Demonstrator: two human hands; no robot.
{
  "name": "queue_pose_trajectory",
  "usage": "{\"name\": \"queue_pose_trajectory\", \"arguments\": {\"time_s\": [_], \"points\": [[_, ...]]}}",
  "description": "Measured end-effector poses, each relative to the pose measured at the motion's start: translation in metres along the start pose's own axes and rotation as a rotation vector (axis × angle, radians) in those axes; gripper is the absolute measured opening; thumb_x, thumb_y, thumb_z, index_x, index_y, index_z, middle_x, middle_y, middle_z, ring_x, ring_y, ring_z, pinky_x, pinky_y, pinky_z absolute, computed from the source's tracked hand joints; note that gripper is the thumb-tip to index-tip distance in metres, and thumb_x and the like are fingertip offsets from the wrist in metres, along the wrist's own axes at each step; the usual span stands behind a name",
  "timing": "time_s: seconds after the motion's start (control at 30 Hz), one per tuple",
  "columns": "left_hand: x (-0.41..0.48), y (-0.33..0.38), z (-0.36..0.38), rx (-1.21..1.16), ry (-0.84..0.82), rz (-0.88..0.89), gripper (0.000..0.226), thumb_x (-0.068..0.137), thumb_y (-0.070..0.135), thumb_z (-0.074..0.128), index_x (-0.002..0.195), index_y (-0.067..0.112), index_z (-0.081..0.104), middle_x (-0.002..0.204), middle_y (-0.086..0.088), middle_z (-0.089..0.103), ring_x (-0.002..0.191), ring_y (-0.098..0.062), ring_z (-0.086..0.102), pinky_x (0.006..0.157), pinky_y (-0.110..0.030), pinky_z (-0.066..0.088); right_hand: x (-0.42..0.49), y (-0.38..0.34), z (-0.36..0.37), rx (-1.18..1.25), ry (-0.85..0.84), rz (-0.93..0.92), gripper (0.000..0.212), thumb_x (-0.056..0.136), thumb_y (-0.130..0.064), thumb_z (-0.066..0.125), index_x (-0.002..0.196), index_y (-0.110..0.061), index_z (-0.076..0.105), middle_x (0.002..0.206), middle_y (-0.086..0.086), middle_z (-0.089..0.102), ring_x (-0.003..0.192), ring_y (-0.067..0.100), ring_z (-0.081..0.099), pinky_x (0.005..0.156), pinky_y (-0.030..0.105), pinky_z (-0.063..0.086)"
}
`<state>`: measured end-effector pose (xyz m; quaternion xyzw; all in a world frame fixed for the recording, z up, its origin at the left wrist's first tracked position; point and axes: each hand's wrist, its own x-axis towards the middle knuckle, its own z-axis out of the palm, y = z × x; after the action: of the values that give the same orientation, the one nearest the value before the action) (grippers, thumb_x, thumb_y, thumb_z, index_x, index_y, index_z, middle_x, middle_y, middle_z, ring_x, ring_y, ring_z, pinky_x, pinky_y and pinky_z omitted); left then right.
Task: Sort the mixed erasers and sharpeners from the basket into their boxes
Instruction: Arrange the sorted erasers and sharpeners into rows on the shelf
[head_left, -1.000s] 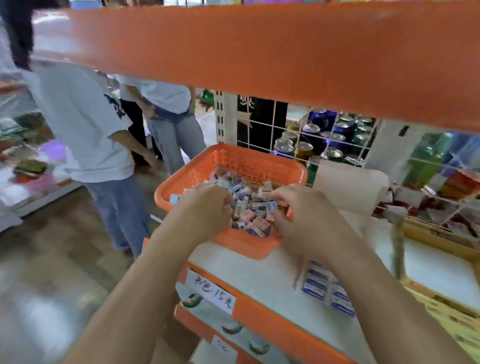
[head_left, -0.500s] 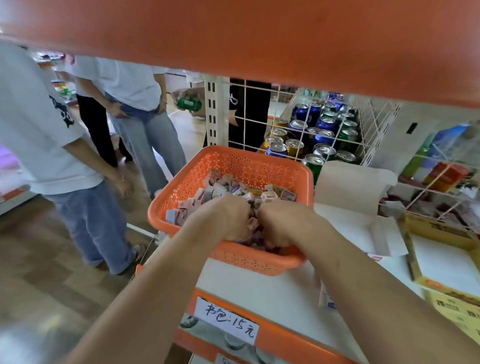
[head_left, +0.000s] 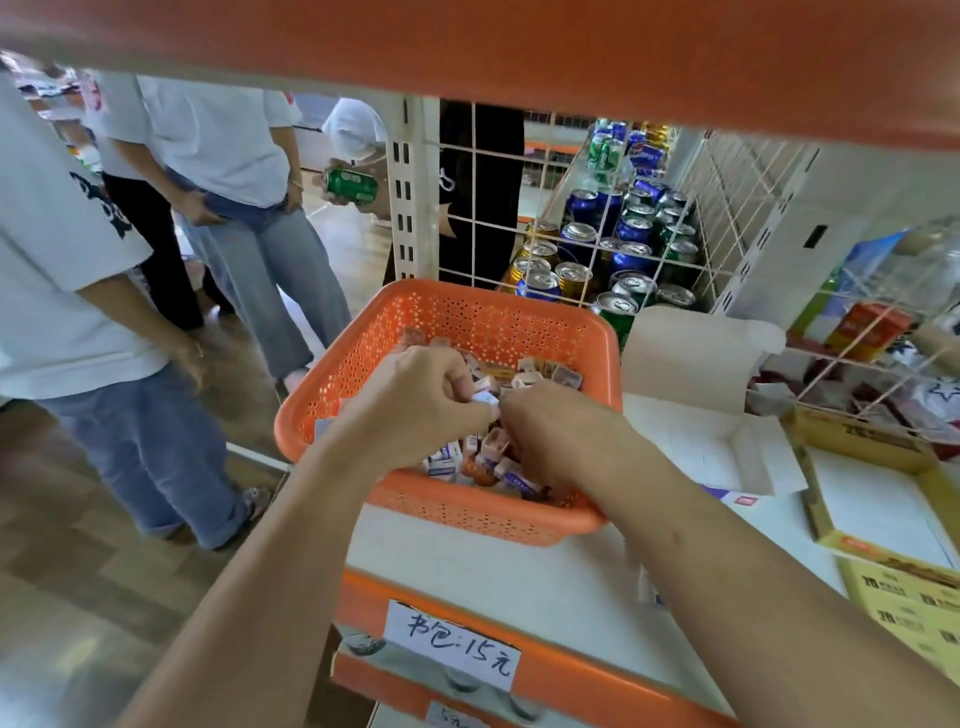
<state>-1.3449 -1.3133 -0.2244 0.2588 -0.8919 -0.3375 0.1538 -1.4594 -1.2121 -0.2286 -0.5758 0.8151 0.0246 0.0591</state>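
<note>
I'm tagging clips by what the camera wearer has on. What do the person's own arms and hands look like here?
The left forearm and right forearm are bare to the frame's edge; no sleeves show. The left hand and right hand are ungloved, with no watch or bracelet at either wrist.

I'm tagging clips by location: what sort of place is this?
Likely a small shop: orange shelving with a handwritten price label, rows of drink cans, and a basket of erasers and sharpeners.
</note>
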Motion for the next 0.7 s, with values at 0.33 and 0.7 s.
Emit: {"name": "queue_pose_trajectory", "arguments": {"time_s": [0.33,0.7], "points": [[-0.019,0.058,0.005,-0.595,0.135,0.097,0.019,0.085,0.007,0.066,0.079,0.017,0.052,0.075,-0.004,0.072,0.072,-0.02,0.072,0.076,-0.047,0.059,-0.08,0.043,-0.025,0.965,0.387,0.292,0.021,0.076,-0.013,0.077,0.092,-0.025,0.07,0.078,-0.004,0.074,0.072,0.015,0.07,0.067,0.03,0.058],[-0.023,0.15,0.116,-0.636,-0.234,0.217,0.019,0.079,0.016,0.075,0.093,0.026,0.068,0.091,0.007,0.071,0.082,-0.016,0.07,0.075,-0.037,0.058,-0.204,0.126,0.005,1.044,0.546,0.455,0.03,0.075,0.004,0.073,0.079,-0.024,0.067,0.07,-0.012,0.069,0.06,0.002,0.06,0.056,0.014,0.045]]}}
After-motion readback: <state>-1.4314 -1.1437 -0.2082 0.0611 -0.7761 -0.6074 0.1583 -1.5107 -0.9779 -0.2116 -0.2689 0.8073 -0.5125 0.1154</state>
